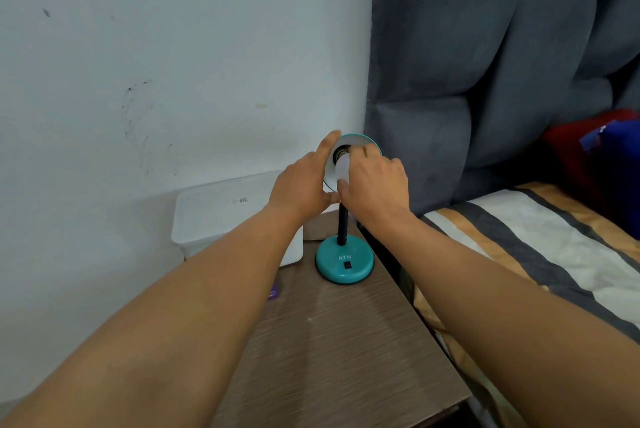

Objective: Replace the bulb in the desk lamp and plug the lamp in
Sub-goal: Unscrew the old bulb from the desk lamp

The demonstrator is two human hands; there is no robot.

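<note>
Head view, only one I had: desk lamp [344,219] stood on the wooden surface [346,341] by the wall, teal base [344,259] near the surface's bed-side edge, shade [360,141] tipped toward me. My left hand [304,185] braced the shade rim, fingers [329,145] pressed together along the edge, thumb under it. My right hand [375,185] was curled round the white bulb [341,167], fingers pinching it at the socket mouth; couldn't tell if the thread had caught or whether it was going in or coming out. Risks as I judged them: bulb looked angled to the socket, so cross-threading if I twisted hard; squeezing too hard could crack it; a loose grip could drop it onto the surface. Pushing on the shade could tip the lamp or slide the base off the edge toward the bed [536,237]. White box [221,216] sat just beside the lamp. Plug and cord not clear, only a dark line behind the base; outlet not visible.
</note>
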